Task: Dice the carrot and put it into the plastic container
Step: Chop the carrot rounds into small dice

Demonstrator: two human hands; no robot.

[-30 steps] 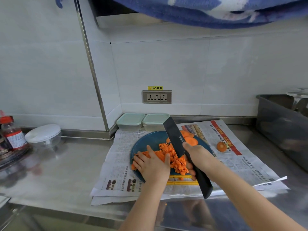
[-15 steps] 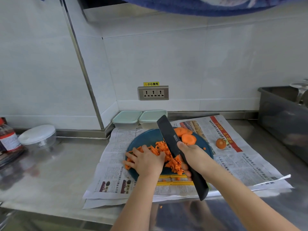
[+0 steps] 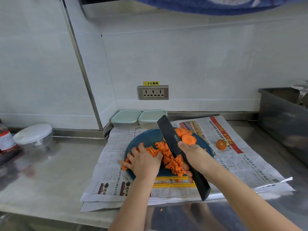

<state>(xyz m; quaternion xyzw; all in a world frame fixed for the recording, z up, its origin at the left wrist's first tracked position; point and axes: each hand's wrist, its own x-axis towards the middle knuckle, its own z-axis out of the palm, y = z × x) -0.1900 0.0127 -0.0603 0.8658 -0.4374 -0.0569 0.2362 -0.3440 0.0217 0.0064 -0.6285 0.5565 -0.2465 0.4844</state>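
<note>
While our left hand [image 3: 144,161] rests with straight fingers [image 3: 135,152] on the diced carrot [image 3: 171,160] atop the blue plate [image 3: 146,137] at lower centre, our right hand [image 3: 195,157] grips the black knife [image 3: 170,134], its grip largely hidden.

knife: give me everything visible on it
The knife is matte black all over, long, broad and flat, with a small pale brand mark on its side. The right hand grips it mid-length, thumb on the flat, so both ends stick out. It slants over the blue plate, far end toward the wall, its edge against the diced carrot.
</note>
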